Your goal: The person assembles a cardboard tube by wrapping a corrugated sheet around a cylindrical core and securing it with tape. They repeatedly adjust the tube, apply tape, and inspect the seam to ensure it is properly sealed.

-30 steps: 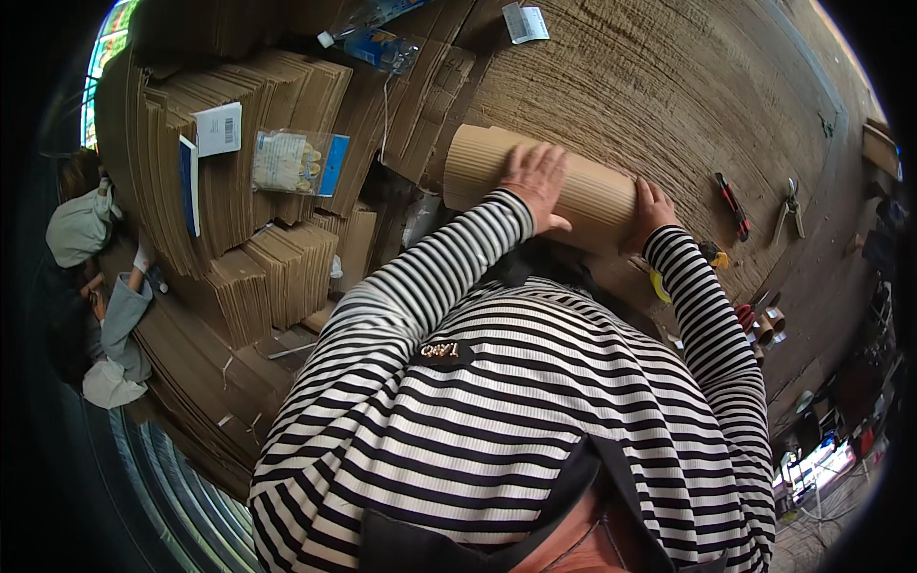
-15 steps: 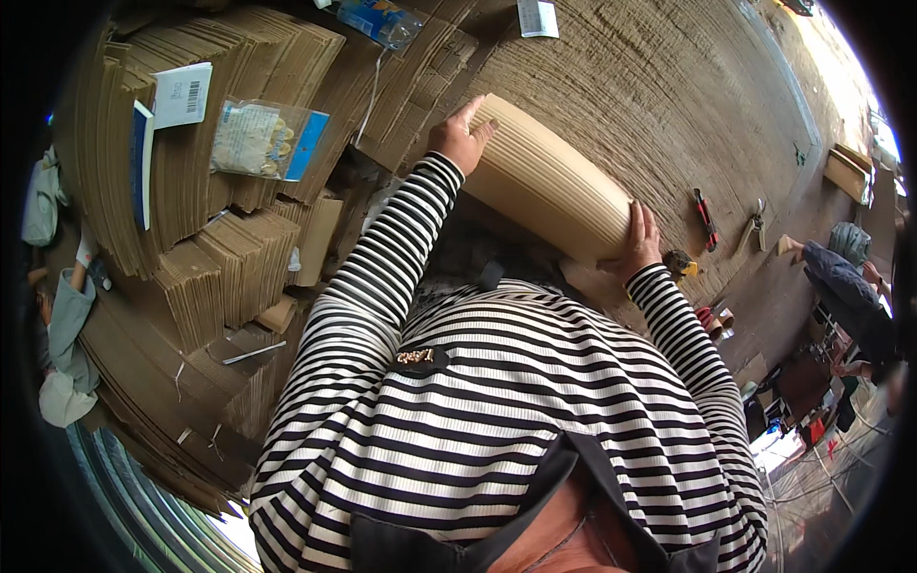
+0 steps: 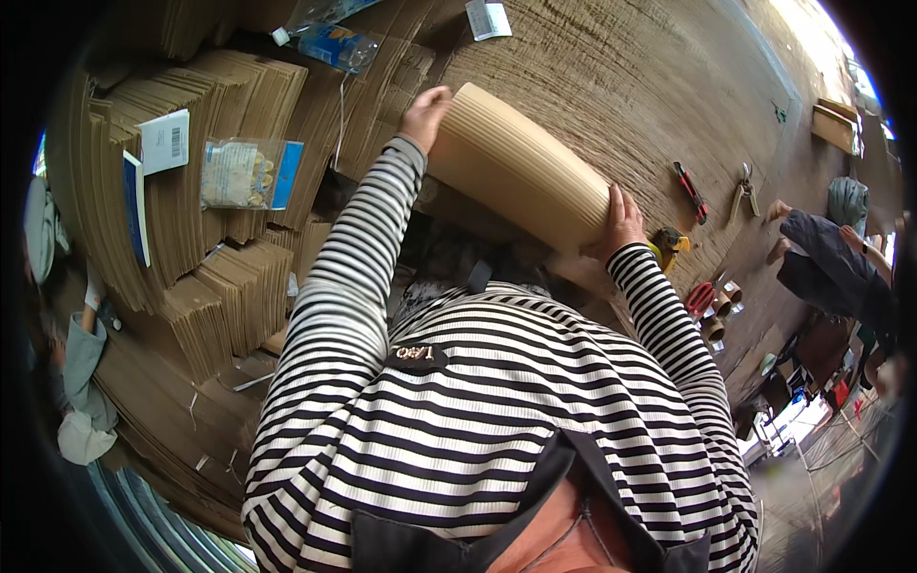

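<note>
A thick stack of tan cardboard sheets [image 3: 521, 167] spans the space between my hands, slanting from far left to near right. Its layered edges show as fine ridges along the upper side, and a smoother face shows below. At the far left end, my left hand [image 3: 426, 119] is closed against the stack, its thumb hidden. My right hand [image 3: 623, 226] grips the near right end with its fingers over the edge. Beyond the stack lies a worn brown work surface [image 3: 611, 86].
Stacked cardboard [image 3: 229, 306] rises on the left, with a clear packet [image 3: 250, 174] and plastic bottle [image 3: 334, 48] on it. Right of my hand lie a red utility knife [image 3: 690, 194], pliers [image 3: 745, 196], a yellow-black tape measure [image 3: 669, 245] and red-handled scissors [image 3: 700, 299]. Other people [image 3: 836, 263] are nearby.
The view has shifted, so most things sit further left. The stack has rolled slightly, showing more of its smooth lower face. My left hand's fingers have drawn back toward the stack's end.
</note>
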`<state>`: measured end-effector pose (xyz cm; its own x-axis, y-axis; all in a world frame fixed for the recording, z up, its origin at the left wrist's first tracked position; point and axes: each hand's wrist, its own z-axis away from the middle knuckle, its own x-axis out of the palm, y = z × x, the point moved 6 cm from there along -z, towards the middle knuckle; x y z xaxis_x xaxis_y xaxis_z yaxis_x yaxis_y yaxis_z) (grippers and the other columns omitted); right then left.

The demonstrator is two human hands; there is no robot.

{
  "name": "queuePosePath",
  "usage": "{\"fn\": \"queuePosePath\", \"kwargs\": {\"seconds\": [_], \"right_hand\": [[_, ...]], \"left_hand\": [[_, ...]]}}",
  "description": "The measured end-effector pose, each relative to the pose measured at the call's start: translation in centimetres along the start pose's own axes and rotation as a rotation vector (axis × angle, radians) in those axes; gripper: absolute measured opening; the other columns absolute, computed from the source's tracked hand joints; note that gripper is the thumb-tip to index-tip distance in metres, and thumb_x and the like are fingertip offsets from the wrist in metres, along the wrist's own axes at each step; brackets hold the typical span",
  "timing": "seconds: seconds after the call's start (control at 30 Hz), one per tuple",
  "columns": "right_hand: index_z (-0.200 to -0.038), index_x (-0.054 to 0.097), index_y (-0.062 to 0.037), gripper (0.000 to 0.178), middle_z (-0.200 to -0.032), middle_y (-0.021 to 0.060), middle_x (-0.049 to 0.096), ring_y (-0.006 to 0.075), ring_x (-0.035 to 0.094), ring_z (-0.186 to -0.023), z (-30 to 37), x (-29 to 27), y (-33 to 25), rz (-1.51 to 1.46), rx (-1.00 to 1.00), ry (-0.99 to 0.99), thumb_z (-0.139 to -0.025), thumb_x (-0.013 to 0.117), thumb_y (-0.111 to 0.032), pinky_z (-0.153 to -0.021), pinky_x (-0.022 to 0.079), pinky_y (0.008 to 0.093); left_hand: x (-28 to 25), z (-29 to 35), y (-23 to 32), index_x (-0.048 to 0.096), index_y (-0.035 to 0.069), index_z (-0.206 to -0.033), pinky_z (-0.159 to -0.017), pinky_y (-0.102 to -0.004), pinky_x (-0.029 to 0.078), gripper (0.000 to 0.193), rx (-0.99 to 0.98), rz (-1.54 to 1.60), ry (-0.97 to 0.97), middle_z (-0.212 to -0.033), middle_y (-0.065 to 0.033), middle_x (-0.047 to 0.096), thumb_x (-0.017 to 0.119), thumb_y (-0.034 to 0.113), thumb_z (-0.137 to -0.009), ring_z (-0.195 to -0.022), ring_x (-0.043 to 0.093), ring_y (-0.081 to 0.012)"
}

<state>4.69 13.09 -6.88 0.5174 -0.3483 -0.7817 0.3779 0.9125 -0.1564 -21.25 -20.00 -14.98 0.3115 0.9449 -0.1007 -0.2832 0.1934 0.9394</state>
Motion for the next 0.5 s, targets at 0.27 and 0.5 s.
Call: {"fn": "queuePosePath", "kwargs": {"seconds": [0.27,0.5], "right_hand": [[-0.155,0.018,-0.0071,0.138,-0.154,0.0250,0.030,0.0432,0.031,-0.141,0.6,0.4,1.1,-0.099,-0.089,0.086,-0.046,0.098,-0.032,-0.118,0.030,0.0517],[-0.153,0.014,-0.0032,0.141,-0.151,0.0245,0.031,0.0419,0.032,-0.141,3.1,-0.7,1.3,-0.145,-0.120,0.116,-0.045,0.099,-0.033,-0.119,0.032,0.0484]], "left_hand": [[2.0,8.5,0.0,0.056,0.013,-0.075,-0.084,-0.0358,0.051,0.050,-0.816,1.071,0.061,-0.078,-0.0019,0.062,0.040,0.048,-0.106,-0.084,0.061,-0.0200],[2.8,9.4,1.2,0.059,0.003,-0.109,-0.100,-0.0404,0.047,0.044,-0.624,1.108,-0.361,-0.112,-0.0105,0.063,0.043,0.044,-0.106,-0.111,0.059,-0.0246]]}}
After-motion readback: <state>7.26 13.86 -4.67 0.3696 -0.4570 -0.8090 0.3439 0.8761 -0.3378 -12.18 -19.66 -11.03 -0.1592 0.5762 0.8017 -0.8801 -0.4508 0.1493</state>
